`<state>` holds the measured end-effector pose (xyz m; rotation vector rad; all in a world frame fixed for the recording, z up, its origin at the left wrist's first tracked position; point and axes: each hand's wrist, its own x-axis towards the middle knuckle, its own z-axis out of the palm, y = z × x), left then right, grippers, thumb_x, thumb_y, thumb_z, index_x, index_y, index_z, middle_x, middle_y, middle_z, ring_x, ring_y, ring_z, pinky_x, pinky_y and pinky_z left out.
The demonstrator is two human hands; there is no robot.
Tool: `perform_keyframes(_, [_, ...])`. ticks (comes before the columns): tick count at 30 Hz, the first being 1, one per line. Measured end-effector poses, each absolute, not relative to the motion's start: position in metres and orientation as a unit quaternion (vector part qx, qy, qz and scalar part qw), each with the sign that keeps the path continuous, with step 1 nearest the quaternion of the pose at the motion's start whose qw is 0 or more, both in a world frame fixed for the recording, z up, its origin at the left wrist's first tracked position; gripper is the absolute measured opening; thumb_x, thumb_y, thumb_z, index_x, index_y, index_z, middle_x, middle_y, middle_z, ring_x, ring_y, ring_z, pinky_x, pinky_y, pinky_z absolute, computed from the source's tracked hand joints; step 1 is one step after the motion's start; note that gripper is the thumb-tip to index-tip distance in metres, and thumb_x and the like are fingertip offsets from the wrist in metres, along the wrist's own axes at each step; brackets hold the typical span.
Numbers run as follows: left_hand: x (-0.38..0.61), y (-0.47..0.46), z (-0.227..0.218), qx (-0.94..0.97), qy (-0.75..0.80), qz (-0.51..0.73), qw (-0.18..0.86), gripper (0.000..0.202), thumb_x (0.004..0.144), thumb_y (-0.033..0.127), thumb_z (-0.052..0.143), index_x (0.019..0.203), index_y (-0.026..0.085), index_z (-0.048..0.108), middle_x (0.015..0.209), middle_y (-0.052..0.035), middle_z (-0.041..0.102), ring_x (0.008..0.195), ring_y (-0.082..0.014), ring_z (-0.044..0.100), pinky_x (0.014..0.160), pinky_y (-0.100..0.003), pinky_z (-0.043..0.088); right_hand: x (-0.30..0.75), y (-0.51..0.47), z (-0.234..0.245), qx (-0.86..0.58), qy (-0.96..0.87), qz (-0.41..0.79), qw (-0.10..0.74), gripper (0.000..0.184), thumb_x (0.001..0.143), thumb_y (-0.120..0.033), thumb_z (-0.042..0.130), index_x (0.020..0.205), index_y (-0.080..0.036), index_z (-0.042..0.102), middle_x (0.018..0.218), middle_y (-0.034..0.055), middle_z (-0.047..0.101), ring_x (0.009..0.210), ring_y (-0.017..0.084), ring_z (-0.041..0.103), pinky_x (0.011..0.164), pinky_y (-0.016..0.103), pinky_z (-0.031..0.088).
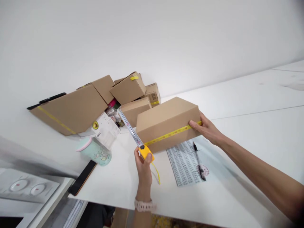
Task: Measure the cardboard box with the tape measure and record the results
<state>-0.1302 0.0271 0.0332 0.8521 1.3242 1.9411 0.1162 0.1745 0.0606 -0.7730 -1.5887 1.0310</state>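
Note:
My left hand [144,169] is closed around a yellow tape measure [146,153]. Its metal blade [129,128] is pulled out, slanting up and left past the near left end of a cardboard box [166,118]. A strip of yellow tape runs along the side of that box. At the box's right end, my right hand [207,128] grips it, thumb on the taped side and fingers hidden behind. The box looks tilted above the table. A yellow cord hangs from the tape measure. Below the box lies a printed sheet [178,164] with a black pen [199,161] on it.
Several cardboard boxes [128,90] are piled against the wall, with a large taped one [73,109] at left. A mint cup [96,152] with a pink rim lies near a white packet [106,129]. Small jars [116,115] sit between the boxes. The white table [123,190] ends in front.

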Motion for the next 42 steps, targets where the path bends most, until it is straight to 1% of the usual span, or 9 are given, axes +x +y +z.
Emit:
perform_keyframes(7, [-0.144,0.047,0.037,0.319,0.545,0.727,0.27,0.054,0.072,0.04,0.076,0.116,0.021,0.052,0.098,-0.0032,0.06,0.082,-0.0145,0.06,0.073,-0.027,0.048,0.101,0.201,0.021,-0.362,-0.689,0.405,0.481,0.065,0.087,-0.058,0.057,0.145,-0.033,0.047,0.142,0.0058,0.057,0.125,0.03,0.055,0.103,0.052,0.046])
perform_keyframes(11, [-0.141,0.016,0.048,0.38,0.543,0.715,0.224,0.071,0.068,0.038,0.082,0.127,0.025,0.045,0.117,-0.0086,0.06,0.099,-0.0207,0.062,0.072,-0.026,0.05,0.111,0.177,0.012,-0.471,-0.628,0.336,0.52,0.05,0.086,-0.053,0.06,0.129,-0.027,0.063,0.125,0.011,0.066,0.106,0.029,0.062,0.095,0.052,0.05])
perform_keyframes(16, [-0.117,-0.031,0.046,0.523,0.447,0.499,0.527,0.079,0.066,0.044,0.083,0.131,0.024,0.044,0.112,-0.0108,0.062,0.071,-0.0173,0.065,0.059,-0.027,0.051,0.14,0.147,0.032,-0.454,-0.51,0.479,0.552,0.04,0.087,-0.058,0.059,0.101,-0.023,0.072,0.086,0.0053,0.067,0.066,0.015,0.056,0.06,0.031,0.052])
perform_keyframes(21, [-0.096,-0.038,0.034,0.466,0.46,0.354,0.668,0.091,0.055,0.035,0.088,0.134,0.022,0.045,0.113,-0.0084,0.06,0.093,-0.0216,0.059,0.077,-0.031,0.049,0.151,0.143,0.044,-0.347,-0.462,0.622,0.529,0.058,0.088,-0.073,0.044,0.106,-0.023,0.069,0.08,0.0041,0.064,0.053,0.013,0.046,0.043,0.028,0.041])
perform_keyframes(24, [-0.094,-0.034,0.033,0.451,0.47,0.33,0.683,0.097,0.052,0.029,0.089,0.136,0.022,0.043,0.117,-0.0083,0.057,0.105,-0.0249,0.055,0.087,-0.034,0.045,0.153,0.142,0.046,-0.358,-0.457,0.605,0.544,0.05,0.085,-0.067,0.056,0.103,-0.023,0.071,0.07,0.0003,0.058,0.051,0.011,0.044,0.046,0.026,0.043])
perform_keyframes(29, [-0.092,-0.024,0.039,0.485,0.487,0.319,0.652,0.089,0.06,0.023,0.085,0.138,0.024,0.043,0.12,-0.0085,0.055,0.106,-0.0249,0.056,0.09,-0.035,0.046,0.159,0.141,0.039,-0.393,-0.451,0.577,0.556,0.034,0.076,-0.056,0.075,0.081,-0.022,0.074,0.061,-0.0003,0.057,0.052,0.012,0.047,0.049,0.027,0.045])
perform_keyframes(36, [-0.079,0.005,0.038,0.529,0.494,0.452,0.522,0.063,0.067,0.017,0.079,0.12,0.024,0.046,0.117,-0.0068,0.056,0.099,-0.0201,0.059,0.085,-0.032,0.05,0.118,0.111,0.031,-0.365,-0.584,0.607,0.397,0.042,0.076,-0.061,0.072,0.07,-0.018,0.073,0.064,0.0044,0.068,0.06,0.016,0.06,0.062,0.033,0.052])
perform_keyframes(39, [-0.08,0.014,0.044,0.548,0.493,0.469,0.486,0.061,0.068,0.019,0.08,0.12,0.023,0.049,0.118,-0.008,0.059,0.101,-0.0219,0.061,0.087,-0.034,0.05,0.117,0.109,0.029,-0.391,-0.624,0.577,0.355,0.047,0.079,-0.064,0.065,0.063,-0.02,0.064,0.061,0.0017,0.064,0.058,0.016,0.058,0.058,0.031,0.047])
perform_keyframes(42, [-0.09,0.026,0.062,0.571,0.495,0.53,0.384,0.061,0.069,0.024,0.08,0.122,0.023,0.051,0.123,-0.0099,0.061,0.107,-0.0246,0.061,0.09,-0.036,0.051,0.127,0.117,0.024,-0.494,-0.691,0.432,0.303,0.05,0.085,-0.064,0.056,0.059,-0.023,0.047,0.054,-0.0009,0.055,0.052,0.016,0.051,0.053,0.03,0.038])
